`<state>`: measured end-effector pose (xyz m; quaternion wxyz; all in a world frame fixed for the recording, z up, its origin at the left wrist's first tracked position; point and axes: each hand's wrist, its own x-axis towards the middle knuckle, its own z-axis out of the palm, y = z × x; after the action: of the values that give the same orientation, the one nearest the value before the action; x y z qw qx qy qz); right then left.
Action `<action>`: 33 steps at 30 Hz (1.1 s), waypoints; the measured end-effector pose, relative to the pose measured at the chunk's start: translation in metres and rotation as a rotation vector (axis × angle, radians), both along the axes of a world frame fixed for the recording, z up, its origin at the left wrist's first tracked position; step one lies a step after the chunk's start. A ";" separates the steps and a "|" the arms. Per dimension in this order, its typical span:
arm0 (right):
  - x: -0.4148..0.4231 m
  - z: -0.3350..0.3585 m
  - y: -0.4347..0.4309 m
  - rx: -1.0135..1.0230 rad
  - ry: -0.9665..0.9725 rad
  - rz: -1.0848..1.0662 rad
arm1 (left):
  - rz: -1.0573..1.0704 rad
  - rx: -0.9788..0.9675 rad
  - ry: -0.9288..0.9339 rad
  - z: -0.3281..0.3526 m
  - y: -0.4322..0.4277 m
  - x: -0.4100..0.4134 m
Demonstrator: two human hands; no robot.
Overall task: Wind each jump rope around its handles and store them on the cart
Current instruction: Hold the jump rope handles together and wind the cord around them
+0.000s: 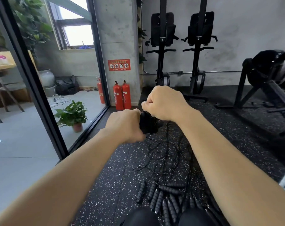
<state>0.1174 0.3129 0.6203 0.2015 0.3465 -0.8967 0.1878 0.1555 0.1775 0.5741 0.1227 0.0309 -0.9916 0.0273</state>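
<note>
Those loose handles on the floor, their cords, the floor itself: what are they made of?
Handles: matte black, ribbed segments, likely foam or soft rubber grips. Cords: thin, black, lying in kinked loops; coated wire or plastic, cannot tell. Floor: black with white flecks and tile seams, probably rubber gym matting.

Wound rope (pixel 148 123): black, cord wrapped round its handles; we hold it aloft.
Loose handles (pixel 163 199): black, ribbed, heaped below us.
Cords (pixel 164 152): thin, black, tangled.
</note>
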 end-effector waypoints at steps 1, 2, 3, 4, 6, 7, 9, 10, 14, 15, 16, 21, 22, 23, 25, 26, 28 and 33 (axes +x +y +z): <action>-0.005 0.003 0.000 0.037 -0.003 0.017 | -0.050 -0.066 -0.012 0.002 0.001 0.002; -0.010 0.004 0.000 0.065 -0.001 0.029 | -0.103 -0.127 -0.023 0.004 0.003 0.004; -0.014 0.004 0.001 0.082 0.000 0.037 | -0.154 -0.174 -0.035 0.005 0.004 0.006; -0.019 0.002 0.001 0.089 -0.007 0.041 | -0.202 -0.207 -0.045 0.006 0.005 0.007; -0.028 -0.003 0.002 0.085 -0.064 0.045 | -0.287 -0.233 -0.058 0.007 0.007 0.011; -0.031 -0.006 0.003 0.066 -0.116 0.053 | -0.323 -0.225 -0.060 0.007 0.007 0.012; -0.036 -0.015 0.006 -0.035 -0.282 0.115 | -0.383 -0.180 -0.057 0.006 0.007 0.013; -0.038 -0.018 0.007 -0.111 -0.370 0.156 | -0.405 -0.142 -0.052 0.005 0.007 0.014; -0.041 -0.034 0.017 -0.309 -0.652 0.148 | -0.464 0.058 -0.036 0.002 0.008 0.013; -0.039 -0.039 0.020 -0.363 -0.737 0.150 | -0.475 0.108 -0.039 0.001 0.008 0.013; -0.037 -0.046 0.024 -0.450 -0.835 0.187 | -0.485 0.164 -0.042 0.000 0.009 0.012; -0.036 -0.094 0.025 -0.835 -1.031 0.219 | -0.405 0.402 -0.003 -0.004 0.009 0.004; -0.034 -0.100 0.022 -0.809 -0.989 0.164 | -0.367 0.432 0.007 -0.006 0.008 0.002; -0.031 -0.104 0.019 -0.792 -0.960 0.122 | -0.329 0.456 0.016 -0.008 0.008 -0.001; -0.022 -0.107 0.016 -0.858 -0.960 0.098 | -0.249 0.501 0.035 -0.011 0.008 -0.005; -0.017 -0.108 0.018 -0.912 -0.957 0.118 | -0.202 0.530 0.049 -0.012 0.009 -0.007; -0.009 -0.112 0.020 -0.988 -0.945 0.175 | -0.127 0.577 0.085 -0.015 0.008 -0.011; 0.002 -0.110 0.018 -1.019 -0.927 0.175 | -0.090 0.620 0.067 -0.023 0.008 -0.016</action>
<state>0.1195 0.3305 0.5102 -0.0805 0.1638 -0.6592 0.7295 0.1391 0.1850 0.5516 0.1410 0.0237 -0.9485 -0.2827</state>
